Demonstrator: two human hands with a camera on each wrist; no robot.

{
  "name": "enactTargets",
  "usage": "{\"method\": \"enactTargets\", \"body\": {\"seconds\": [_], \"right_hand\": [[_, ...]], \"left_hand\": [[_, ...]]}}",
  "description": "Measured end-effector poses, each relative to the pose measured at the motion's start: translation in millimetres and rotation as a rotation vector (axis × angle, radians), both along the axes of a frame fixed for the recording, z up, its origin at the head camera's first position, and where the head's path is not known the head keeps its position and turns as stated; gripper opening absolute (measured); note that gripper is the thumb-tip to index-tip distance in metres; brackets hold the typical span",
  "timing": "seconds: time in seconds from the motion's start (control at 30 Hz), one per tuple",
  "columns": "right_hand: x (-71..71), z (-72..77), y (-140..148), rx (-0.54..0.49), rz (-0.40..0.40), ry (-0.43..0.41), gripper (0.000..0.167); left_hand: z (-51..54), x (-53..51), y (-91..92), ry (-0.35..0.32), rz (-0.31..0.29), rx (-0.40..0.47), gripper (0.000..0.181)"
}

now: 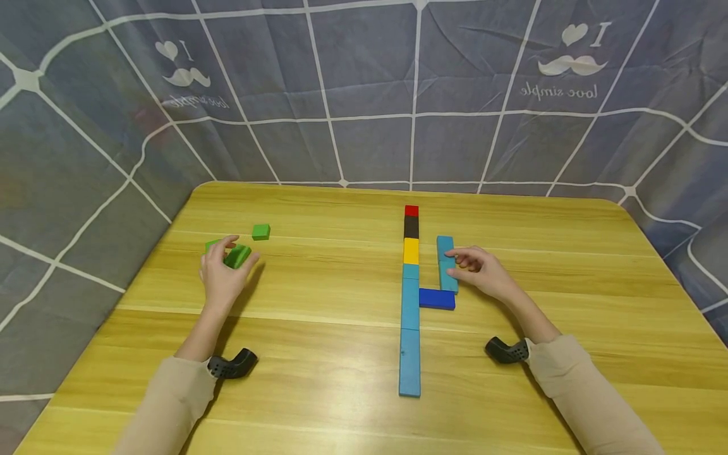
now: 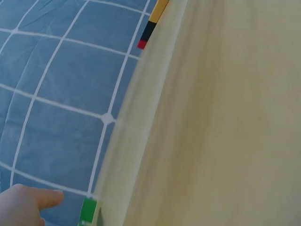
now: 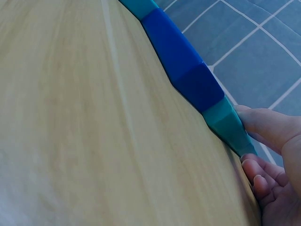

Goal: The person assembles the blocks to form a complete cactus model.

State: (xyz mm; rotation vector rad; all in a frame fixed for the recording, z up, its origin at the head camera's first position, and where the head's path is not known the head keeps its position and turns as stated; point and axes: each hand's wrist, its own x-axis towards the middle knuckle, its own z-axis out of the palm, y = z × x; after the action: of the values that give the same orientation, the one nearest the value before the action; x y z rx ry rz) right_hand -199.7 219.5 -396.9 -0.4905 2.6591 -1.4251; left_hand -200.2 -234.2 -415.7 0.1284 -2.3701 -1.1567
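My left hand (image 1: 222,272) hovers with thumb and fingers spread about a green block (image 1: 237,258); I see no firm grip. Another green piece (image 1: 211,244) is mostly hidden behind its fingers, and a separate green block (image 1: 261,232) lies just beyond. On the right, thumb and fingertips of my right hand (image 1: 480,270) pinch a light blue block (image 1: 448,278), which lies flat on the table. A second light blue block (image 1: 445,245) adjoins its far end. A dark blue block (image 1: 436,299) lies crosswise at its near end.
A straight row runs down the middle: a red block (image 1: 412,210), a black block (image 1: 411,227), a yellow block (image 1: 411,251), then light blue blocks (image 1: 409,363). The dark blue block touches this row. A grey, white-lined cloth (image 1: 370,151) hangs behind the wooden table (image 1: 318,354).
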Motion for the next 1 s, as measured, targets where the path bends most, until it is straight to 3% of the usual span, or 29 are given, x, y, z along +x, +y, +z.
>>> {"method": "enactTargets", "body": {"seconds": [0.3, 0.67, 1.0], "right_hand": [[0.4, -0.2, -0.1, 0.005, -0.004, -0.006, 0.034], [0.8, 0.9, -1.0, -0.003, 0.001, -0.003, 0.033], [0.2, 0.5, -0.2, 0.003, -0.005, -0.013, 0.034]], "left_hand": [[-2.8, 13.8, -15.2, -0.135, 0.094, -0.020, 0.051], [-6.9, 23.4, -18.5, -0.153, 0.172, -0.064, 0.048], [-12.1, 22.9, -19.6, -0.160, 0.170, -0.112, 0.048]]}}
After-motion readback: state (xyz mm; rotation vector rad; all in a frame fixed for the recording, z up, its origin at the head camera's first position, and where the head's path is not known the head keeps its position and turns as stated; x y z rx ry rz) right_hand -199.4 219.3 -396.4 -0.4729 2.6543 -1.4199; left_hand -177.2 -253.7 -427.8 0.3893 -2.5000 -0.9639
